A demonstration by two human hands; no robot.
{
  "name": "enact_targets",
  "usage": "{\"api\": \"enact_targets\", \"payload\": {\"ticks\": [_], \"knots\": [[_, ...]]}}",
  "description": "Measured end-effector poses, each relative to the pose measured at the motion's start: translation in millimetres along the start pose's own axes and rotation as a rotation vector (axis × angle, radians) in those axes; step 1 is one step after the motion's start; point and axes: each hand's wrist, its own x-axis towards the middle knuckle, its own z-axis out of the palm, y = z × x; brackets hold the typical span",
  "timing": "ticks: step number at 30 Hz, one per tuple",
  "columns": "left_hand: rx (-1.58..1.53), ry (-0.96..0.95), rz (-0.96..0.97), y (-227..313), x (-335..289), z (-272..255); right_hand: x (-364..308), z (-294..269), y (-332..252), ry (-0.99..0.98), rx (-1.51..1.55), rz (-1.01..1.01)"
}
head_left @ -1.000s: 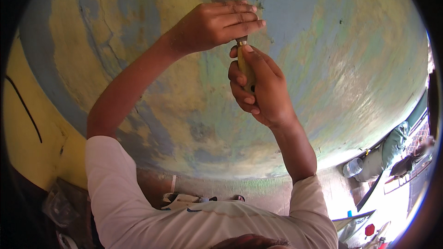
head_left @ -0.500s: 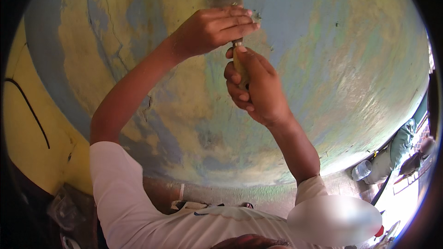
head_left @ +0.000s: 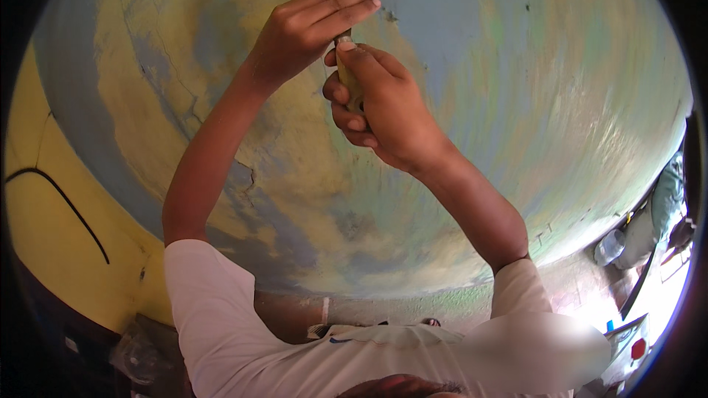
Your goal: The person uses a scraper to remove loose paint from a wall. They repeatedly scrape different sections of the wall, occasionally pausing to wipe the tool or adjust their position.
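Left hand point(head_left: 313, 23) flattened, right hand point(head_left: 382, 97) curled just below (thumb point(head_left: 348, 47) extended), bare forearms point(head_left: 214, 155) slanting inward.

All around the grip point(head_left: 383, 99), a broad patchy wall point(head_left: 516, 140) in faded blue, ochre yellow and green. Left of the grip, thin branching cracks point(head_left: 195, 109); farther left, a yellow side wall point(head_left: 44, 228) with a curved black cable point(head_left: 72, 208). Below the grip, a strip of greyish floor point(head_left: 464, 309) at the patchy wall's foot. Well to the grip's lower right, glaring white light point(head_left: 656, 295) and a clear plastic container point(head_left: 610, 248).
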Motion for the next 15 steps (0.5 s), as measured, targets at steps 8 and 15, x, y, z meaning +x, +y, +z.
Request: {"api": "enact_targets", "payload": {"ticks": [8,15], "knots": [[0.073,-0.01,-0.047,-0.2,8.4,-4.7,4.5,-2.2,-3.5,-0.033,-0.008,-0.014],[0.048,-0.008,-0.005,-0.2,0.8,-8.0,2.2,0.2,0.1,-0.091,0.012,-0.079]]}}
